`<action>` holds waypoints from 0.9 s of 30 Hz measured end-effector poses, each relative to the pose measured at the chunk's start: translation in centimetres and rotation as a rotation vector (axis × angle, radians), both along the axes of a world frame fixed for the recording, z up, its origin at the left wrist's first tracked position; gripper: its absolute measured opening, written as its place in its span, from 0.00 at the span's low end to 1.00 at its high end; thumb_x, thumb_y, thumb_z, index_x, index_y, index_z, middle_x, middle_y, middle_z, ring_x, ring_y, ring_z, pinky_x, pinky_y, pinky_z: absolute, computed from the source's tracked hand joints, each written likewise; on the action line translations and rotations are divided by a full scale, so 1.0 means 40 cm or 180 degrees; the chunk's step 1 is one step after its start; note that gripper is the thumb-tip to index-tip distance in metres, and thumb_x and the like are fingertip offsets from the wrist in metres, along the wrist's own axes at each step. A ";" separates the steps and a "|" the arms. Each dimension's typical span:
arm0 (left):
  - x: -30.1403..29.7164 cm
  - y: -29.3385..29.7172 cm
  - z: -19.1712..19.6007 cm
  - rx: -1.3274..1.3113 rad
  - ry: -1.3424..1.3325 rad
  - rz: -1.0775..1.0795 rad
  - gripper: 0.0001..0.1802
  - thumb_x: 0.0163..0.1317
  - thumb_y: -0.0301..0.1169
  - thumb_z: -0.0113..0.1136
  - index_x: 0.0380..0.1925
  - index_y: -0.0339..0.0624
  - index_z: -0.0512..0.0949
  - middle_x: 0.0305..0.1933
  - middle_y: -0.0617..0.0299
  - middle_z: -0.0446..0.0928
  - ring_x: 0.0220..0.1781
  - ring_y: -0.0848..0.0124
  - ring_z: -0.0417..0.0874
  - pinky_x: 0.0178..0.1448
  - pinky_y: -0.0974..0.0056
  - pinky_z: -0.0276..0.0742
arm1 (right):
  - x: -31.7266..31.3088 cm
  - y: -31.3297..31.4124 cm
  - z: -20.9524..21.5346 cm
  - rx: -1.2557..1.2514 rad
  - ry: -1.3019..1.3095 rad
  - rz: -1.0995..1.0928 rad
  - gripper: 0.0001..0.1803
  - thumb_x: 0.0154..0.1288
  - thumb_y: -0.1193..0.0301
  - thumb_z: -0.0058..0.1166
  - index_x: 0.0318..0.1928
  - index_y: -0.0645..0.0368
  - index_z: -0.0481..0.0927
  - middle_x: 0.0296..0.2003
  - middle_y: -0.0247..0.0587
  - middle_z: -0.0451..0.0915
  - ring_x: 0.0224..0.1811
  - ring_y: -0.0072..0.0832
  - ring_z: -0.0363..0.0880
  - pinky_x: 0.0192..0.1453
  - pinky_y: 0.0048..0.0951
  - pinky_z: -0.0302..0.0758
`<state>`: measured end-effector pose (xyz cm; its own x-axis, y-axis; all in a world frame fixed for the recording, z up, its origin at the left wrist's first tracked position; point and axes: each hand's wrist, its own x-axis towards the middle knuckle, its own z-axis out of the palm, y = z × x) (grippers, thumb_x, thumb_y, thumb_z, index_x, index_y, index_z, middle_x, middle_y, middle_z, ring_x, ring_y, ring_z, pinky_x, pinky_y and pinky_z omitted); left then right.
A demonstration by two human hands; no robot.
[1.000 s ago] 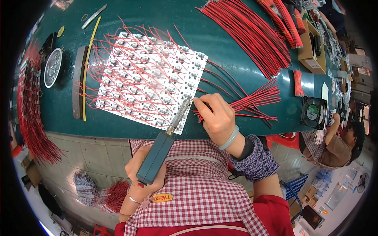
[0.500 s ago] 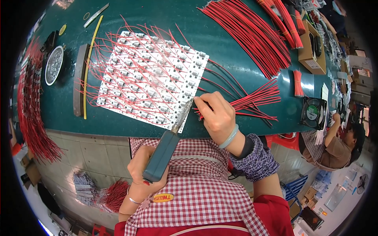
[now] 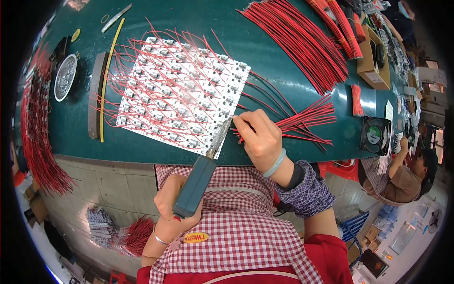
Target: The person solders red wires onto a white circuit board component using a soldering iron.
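Note:
A white circuit board panel [image 3: 189, 97] with rows of small components and many thin red wires lies at an angle on the green table. My left hand [image 3: 171, 201] is closed around the dark teal handle of a soldering iron [image 3: 193, 185]. Its metal shaft reaches up to the board's right edge, and the tip ends close to my right fingertips. My right hand [image 3: 261, 142] is closed in a pinch at that edge on a thin red wire, mostly hidden by the fingers. Several soldered red wires trail from the edge toward a fanned bundle of red wires [image 3: 307, 116] beside this hand.
A long pile of red wires [image 3: 298, 45] lies at the far right. Left of the board are a grey bar [image 3: 97, 94], a yellow strip [image 3: 111, 75] and a metal bowl [image 3: 65, 78]. A black fan [image 3: 376, 136] stands at the right edge; another person [image 3: 406, 175] sits beyond.
Both hands, the soldering iron and the board keep nearly the same places. The whole view has shifted only very slightly.

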<state>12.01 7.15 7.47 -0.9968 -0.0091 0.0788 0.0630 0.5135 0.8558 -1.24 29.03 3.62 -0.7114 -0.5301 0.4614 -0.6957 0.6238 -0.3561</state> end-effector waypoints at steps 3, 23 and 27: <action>-0.006 0.004 0.003 -0.0032 0.0020 0.0027 0.14 0.43 0.18 0.68 0.34 0.31 0.80 0.31 0.53 0.79 0.28 0.62 0.83 0.35 0.66 0.79 | 0.001 0.000 -0.004 0.0057 0.0033 -0.0009 0.16 0.46 0.81 0.61 0.41 0.68 0.81 0.36 0.42 0.77 0.35 0.34 0.78 0.33 0.31 0.77; 0.062 -0.021 -0.029 -0.0058 -0.0199 0.0307 0.16 0.50 0.18 0.67 0.41 0.27 0.84 0.45 0.44 0.85 0.38 0.56 0.90 0.41 0.63 0.85 | 0.005 0.035 0.002 -0.0677 -0.0220 0.0086 0.23 0.43 0.85 0.67 0.46 0.64 0.85 0.38 0.43 0.80 0.35 0.34 0.79 0.32 0.31 0.77; 0.076 -0.023 -0.035 0.0002 -0.0362 0.0467 0.15 0.52 0.19 0.68 0.42 0.27 0.84 0.45 0.45 0.85 0.38 0.57 0.90 0.42 0.63 0.85 | 0.033 0.041 0.012 -0.0556 -0.0026 0.0101 0.28 0.42 0.85 0.66 0.50 0.63 0.87 0.36 0.42 0.81 0.32 0.32 0.78 0.30 0.30 0.72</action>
<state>15.06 6.24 6.06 -0.9873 -0.1551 -0.0344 -0.1098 0.5094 0.8535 0.07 30.68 4.10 -0.6998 -0.4645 0.5427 -0.7106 0.5298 -0.4630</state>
